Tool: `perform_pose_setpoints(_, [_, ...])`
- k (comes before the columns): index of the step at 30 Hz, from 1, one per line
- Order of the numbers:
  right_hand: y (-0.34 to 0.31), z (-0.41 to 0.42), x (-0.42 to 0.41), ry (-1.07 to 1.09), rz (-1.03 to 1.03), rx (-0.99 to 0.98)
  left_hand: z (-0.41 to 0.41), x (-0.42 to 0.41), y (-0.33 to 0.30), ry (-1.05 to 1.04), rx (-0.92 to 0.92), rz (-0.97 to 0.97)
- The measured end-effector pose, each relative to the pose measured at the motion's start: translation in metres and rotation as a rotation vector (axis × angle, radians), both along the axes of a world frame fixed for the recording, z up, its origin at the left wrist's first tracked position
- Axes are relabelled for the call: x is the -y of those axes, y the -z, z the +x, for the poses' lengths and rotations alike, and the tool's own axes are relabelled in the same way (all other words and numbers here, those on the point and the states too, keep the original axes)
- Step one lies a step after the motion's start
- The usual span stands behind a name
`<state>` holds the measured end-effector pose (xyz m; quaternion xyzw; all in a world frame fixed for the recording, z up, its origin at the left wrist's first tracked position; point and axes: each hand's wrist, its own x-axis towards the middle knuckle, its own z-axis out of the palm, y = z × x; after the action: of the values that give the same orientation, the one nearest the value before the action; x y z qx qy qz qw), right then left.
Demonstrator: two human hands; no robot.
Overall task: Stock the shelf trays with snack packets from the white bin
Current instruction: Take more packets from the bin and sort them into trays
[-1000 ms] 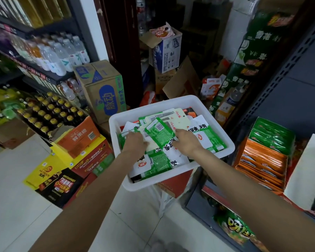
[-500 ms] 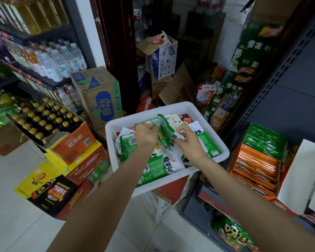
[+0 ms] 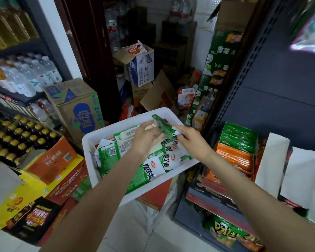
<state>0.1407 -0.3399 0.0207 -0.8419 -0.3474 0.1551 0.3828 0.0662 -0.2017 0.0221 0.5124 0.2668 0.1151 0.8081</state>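
Now both hands over the bin (image 3: 106,137) — left hand (image 3: 145,140) and right hand (image 3: 193,140) together gripped a green packet (image 3: 162,127) lifted above the pile; tray (image 3: 234,157) sat right, on the shelf.

This is a small grocery shop, seen from an aisle that runs back toward a stockroom doorway. The white bin (image 3: 91,142) of snack packets sits in the middle of the aisle. Left of the bin, dark shelves (image 3: 17,99) carry rows of bottled drinks (image 3: 26,77), with capped bottles (image 3: 18,135) in open cases below and printed cartons (image 3: 49,179) stacked on the tiled floor. Right of the bin, a metal shelf unit (image 3: 244,73) with a perforated upright holds display trays (image 3: 234,157) packed with green and orange packets. Behind the bin, more cardboard boxes (image 3: 140,70) are piled up loosely.
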Motion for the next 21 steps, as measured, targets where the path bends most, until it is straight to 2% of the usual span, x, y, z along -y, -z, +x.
perform_pose_setpoints(1, [-0.007, 0.003, 0.01, 0.019, 0.014, -0.01, 0.001, 0.006, 0.0, 0.087, -0.012, 0.227])
perform_pose_setpoints(4, [-0.019, 0.012, 0.045, 0.063, 0.126, -0.117, 0.012, 0.019, 0.004, 0.294, -0.083, 1.367])
perform_pose_setpoints(5, [-0.022, 0.013, 0.057, 0.077, 0.139, -0.142, 0.018, 0.024, 0.002, 0.364, -0.057, 1.624])
perform_pose_setpoints(6, [-0.024, 0.015, 0.069, 0.116, 0.142, -0.15, 0.023, 0.032, -0.001, 0.461, -0.029, 1.746])
perform_pose_setpoints(8, [-0.025, 0.02, 0.095, 0.254, 0.179, -0.188, 0.035, 0.049, -0.001, 0.664, 0.058, 1.761])
perform_pose_setpoints(10, [-0.027, 0.024, 0.123, 0.414, 0.259, -0.268, 0.045, 0.073, 0.001, 0.758, 0.159, 1.745])
perform_pose_setpoints(13, [-0.031, 0.029, 0.165, 0.577, 0.342, -0.388, 0.056, 0.12, 0.002, 0.675, 0.263, 1.734])
perform_pose_setpoints(16, [-0.039, 0.028, 0.209, 0.691, 0.501, -0.523, 0.066, 0.167, 0.002, 0.639, 0.297, 1.547])
perform_pose_setpoints(19, [-0.04, 0.026, 0.264, 0.628, 0.721, -0.733, 0.081, 0.212, -0.004, 0.555, 0.388, 1.397])
perform_pose_setpoints(21, [-0.034, 0.027, 0.3, 0.573, 0.747, -0.759, 0.089, 0.244, -0.007, 0.511, 0.363, 1.322])
